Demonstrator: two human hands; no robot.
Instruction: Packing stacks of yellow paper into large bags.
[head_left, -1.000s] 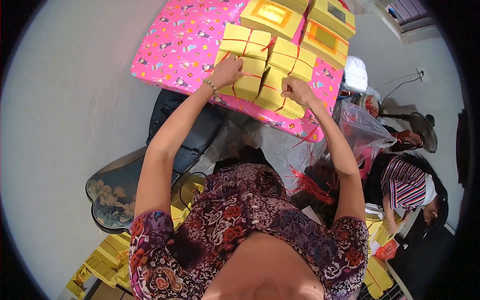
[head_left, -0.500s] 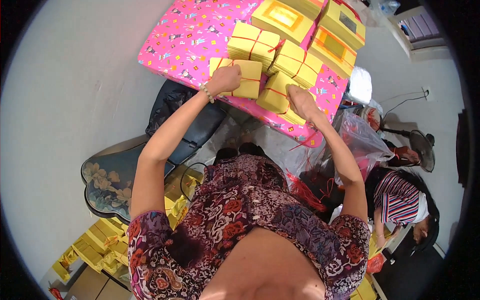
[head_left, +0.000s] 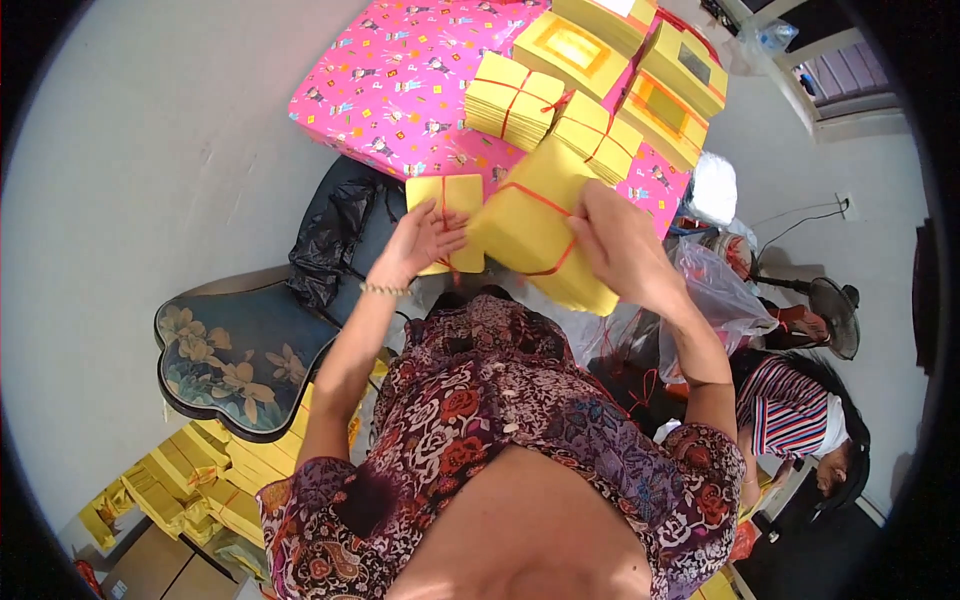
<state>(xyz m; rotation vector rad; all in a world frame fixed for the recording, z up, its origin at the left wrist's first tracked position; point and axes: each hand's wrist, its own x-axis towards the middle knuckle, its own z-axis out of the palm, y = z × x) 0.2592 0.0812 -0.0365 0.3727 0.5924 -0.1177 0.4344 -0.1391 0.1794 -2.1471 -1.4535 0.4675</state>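
So from the head camera we've got a thick bundle of yellow paper sheets (head_left: 535, 235), tied crosswise with thin red string, lifted up in front of our chest just off the near edge of the pink patterned table (head_left: 400, 90). It's tilted, with its long axis running from upper left, toward the table, down to lower right. Our right hand (head_left: 620, 245) is clamped over its right end, fingers wrapped on top. Our left hand (head_left: 425, 240) is pinching the string at the bundle's left corner, in front of a smaller tied yellow stack (head_left: 445, 200) at the table edge.

Half a second back this bundle was still lying flat on the table with both our hands pressing on stacks; now it's up and closer to us. More tied yellow stacks (head_left: 515, 100) and yellow boxes (head_left: 680, 70) sit farther back on the table. A dark floral chair (head_left: 240, 355) is down at our left.
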